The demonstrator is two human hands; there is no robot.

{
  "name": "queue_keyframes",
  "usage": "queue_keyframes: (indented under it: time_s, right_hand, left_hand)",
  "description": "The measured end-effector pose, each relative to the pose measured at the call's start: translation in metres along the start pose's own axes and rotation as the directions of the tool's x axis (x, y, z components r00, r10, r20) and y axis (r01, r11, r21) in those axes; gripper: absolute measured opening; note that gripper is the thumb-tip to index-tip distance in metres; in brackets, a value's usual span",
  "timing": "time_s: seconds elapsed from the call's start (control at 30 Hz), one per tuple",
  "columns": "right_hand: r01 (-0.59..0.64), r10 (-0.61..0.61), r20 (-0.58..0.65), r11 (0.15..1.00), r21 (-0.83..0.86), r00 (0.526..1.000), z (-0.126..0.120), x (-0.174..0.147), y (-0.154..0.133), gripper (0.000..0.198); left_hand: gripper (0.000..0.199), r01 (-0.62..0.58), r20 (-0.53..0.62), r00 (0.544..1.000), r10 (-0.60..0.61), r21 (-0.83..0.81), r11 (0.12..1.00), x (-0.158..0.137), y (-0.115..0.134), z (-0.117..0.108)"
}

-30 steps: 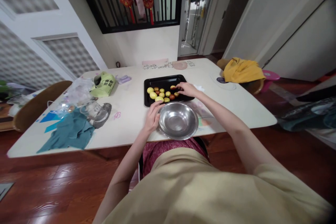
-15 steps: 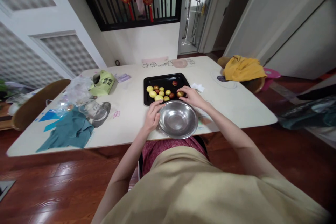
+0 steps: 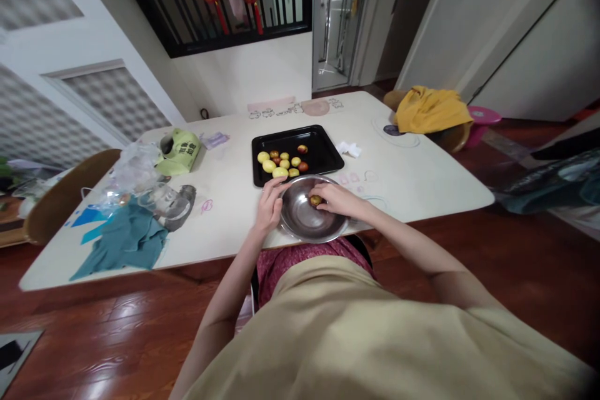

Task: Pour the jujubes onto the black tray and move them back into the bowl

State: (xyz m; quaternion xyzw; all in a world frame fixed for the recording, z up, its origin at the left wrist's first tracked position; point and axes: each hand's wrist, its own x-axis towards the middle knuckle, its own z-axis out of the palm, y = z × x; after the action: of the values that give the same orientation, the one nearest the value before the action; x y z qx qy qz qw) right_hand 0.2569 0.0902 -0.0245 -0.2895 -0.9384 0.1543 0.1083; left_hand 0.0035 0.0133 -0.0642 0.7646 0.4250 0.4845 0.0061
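Observation:
A shiny metal bowl (image 3: 304, 220) sits at the table's near edge. My left hand (image 3: 269, 205) grips the bowl's left rim, thumb and fingers at its edge. Inside the bowl, my right hand (image 3: 336, 199) pinches a mottled brown-and-yellow fruit that looks like a fresh jujube (image 3: 315, 200). Just beyond the bowl lies a black baking tray (image 3: 323, 149). Several yellow fruits (image 3: 269, 165) and reddish-brown ones (image 3: 303, 167) are grouped in its left and front part. One red-and-yellow fruit (image 3: 302, 149) lies apart, farther back.
On the table's left are a teal cloth (image 3: 129, 237), a clear plastic container (image 3: 166, 200), plastic bags (image 3: 135, 165) and a green bag (image 3: 182, 151). White tissue (image 3: 349, 149) lies right of the tray. A chair with a yellow cloth (image 3: 429, 110) stands at the right end.
My right hand has picked up a jujube from the tray's right side and brought it toward me into the bowl. My left hand stays at the bowl's rim.

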Motion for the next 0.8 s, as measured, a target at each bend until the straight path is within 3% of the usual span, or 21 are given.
queue_keyframes:
  time_s: [0.17, 0.3, 0.4, 0.5, 0.6, 0.7, 0.8]
  right_hand:
    - [0.005, -0.003, -0.041, 0.999, 0.040, 0.999, -0.003, -0.005, 0.000, 0.035]
    - [0.038, -0.006, -0.197, 0.987, 0.155, 0.980, -0.008, -0.021, 0.005, 0.028]
    - [0.053, 0.042, -0.398, 0.973, 0.225, 0.917, -0.006, -0.039, 0.010, 0.028]
    - [0.024, 0.147, -0.577, 0.960, 0.278, 0.804, 0.007, -0.060, 0.015, 0.027]
    - [-0.007, 0.229, -0.652, 0.946, 0.324, 0.722, 0.025, -0.075, 0.019, 0.033]
    - [0.030, 0.222, -0.671, 0.939, 0.343, 0.708, 0.038, -0.081, 0.020, 0.038]
    - [0.055, 0.209, -0.687, 0.938, 0.342, 0.696, 0.043, -0.076, 0.019, 0.040]
  left_hand:
    - [0.062, -0.007, -0.017, 1.000, 0.007, -0.018, 1.000, 0.001, 0.001, 0.000]
    - [0.061, 0.008, -0.048, 0.999, -0.009, -0.023, 1.000, 0.002, 0.002, -0.002]
    - [0.053, 0.079, -0.088, 0.993, -0.080, -0.012, 0.997, 0.010, -0.006, -0.006]
    - [0.041, 0.151, -0.082, 0.985, -0.153, -0.025, 0.988, 0.032, -0.023, -0.012]
    - [0.034, 0.114, 0.006, 0.993, -0.114, 0.016, 0.993, 0.067, -0.047, -0.010]
    - [0.034, 0.053, 0.187, 0.980, -0.062, 0.053, 0.997, 0.109, -0.071, 0.007]
    - [0.034, 0.040, 0.391, 0.918, -0.073, 0.092, 0.995, 0.144, -0.092, 0.031]
